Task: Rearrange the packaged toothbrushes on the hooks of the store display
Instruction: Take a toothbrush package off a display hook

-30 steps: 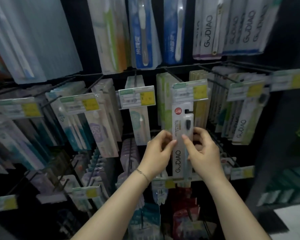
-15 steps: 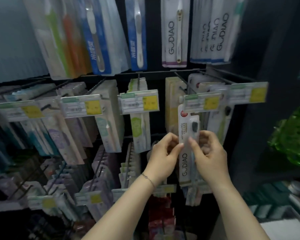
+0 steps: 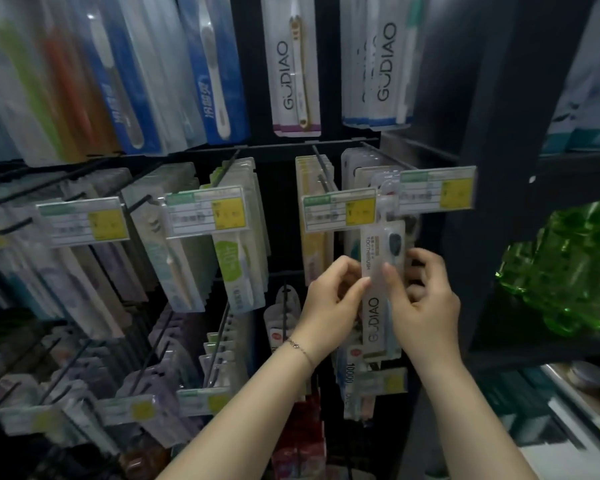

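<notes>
A white GUDIAO toothbrush pack [image 3: 378, 317] with a dark brush head stands upright between my two hands. My left hand [image 3: 329, 303] pinches its left edge, and my right hand [image 3: 423, 299] pinches its right edge. The pack's top sits just under the price tag [image 3: 340, 209] of the hook [image 3: 321, 168] in the middle row, right side. Whether its hole is on a hook is hidden by the tags. Behind it hang more packs [image 3: 364, 171] of the same kind.
Rows of hooks carry packaged toothbrushes: blue packs [image 3: 219, 71] and GUDIAO packs [image 3: 295, 71] above, green-white packs [image 3: 236, 258] to the left, lower rows [image 3: 187, 358] below. A dark shelf post [image 3: 478, 168] stands right, with green plastic items [image 3: 565, 265] beyond it.
The pack and both hands have shifted right along the middle row toward the rightmost hooks, and the view has swung right. My grip on the pack is unchanged.
</notes>
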